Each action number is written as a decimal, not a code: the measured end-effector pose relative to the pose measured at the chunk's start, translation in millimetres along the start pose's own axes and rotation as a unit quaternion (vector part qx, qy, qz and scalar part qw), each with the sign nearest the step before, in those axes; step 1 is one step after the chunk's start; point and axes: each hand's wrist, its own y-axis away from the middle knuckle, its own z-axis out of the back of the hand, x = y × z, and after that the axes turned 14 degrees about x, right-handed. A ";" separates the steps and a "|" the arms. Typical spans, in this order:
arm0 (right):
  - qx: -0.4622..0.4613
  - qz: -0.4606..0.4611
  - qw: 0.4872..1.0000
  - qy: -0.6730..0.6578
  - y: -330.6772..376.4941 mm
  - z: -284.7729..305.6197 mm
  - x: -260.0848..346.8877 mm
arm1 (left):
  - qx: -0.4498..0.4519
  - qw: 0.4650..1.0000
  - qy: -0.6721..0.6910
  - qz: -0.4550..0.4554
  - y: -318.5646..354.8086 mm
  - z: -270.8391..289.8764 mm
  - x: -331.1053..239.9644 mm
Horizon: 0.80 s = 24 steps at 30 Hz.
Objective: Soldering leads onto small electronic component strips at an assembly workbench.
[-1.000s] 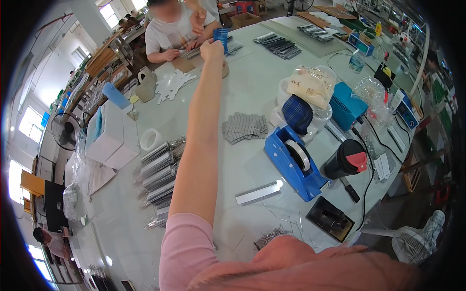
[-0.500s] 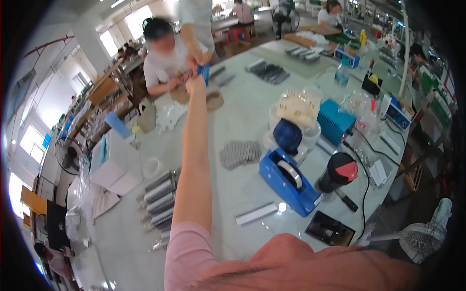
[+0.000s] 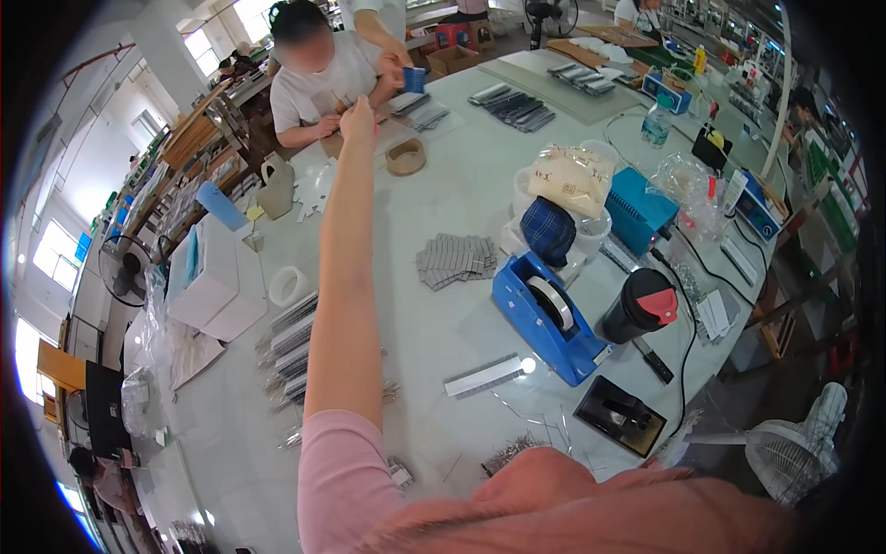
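My left arm reaches straight out across the table in a pink sleeve. At its end my left hand point(image 3: 359, 120) is closed, its fingers pressed together near a seated person's hands. Whatever it may hold is too small to make out. Just to its right, a standing person's hand point(image 3: 395, 57) holds a small blue ridged piece point(image 3: 413, 79). Close by lie flat grey strips point(image 3: 426, 114) and a brown tape roll point(image 3: 406, 158). My right hand is out of view.
Bundles of thin grey strips point(image 3: 293, 355) lie left of my forearm, a fanned grey stack point(image 3: 457, 259) to its right. Further right stand a blue tape dispenser point(image 3: 544, 319), a black tumbler point(image 3: 637, 305) and a teal box point(image 3: 640, 210). A white box point(image 3: 217, 282) stands left.
My left hand has drawn back slightly and now shows apart from the blue piece, which stays in the standing person's hand. The view has shifted, showing more of the table's near edge.
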 end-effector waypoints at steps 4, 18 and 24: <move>0.025 0.003 1.000 -0.004 13.4 -10.7 26.0 | 0.038 0.988 -0.151 -0.011 6.7 69.9 -61.9; -0.200 0.340 0.918 -0.049 84.8 -69.0 34.7 | 0.375 0.822 -0.429 0.013 593.3 135.8 -102.8; -0.180 0.285 0.940 -0.055 86.8 -67.4 45.6 | 0.289 0.826 -0.483 -0.029 763.1 153.9 -127.7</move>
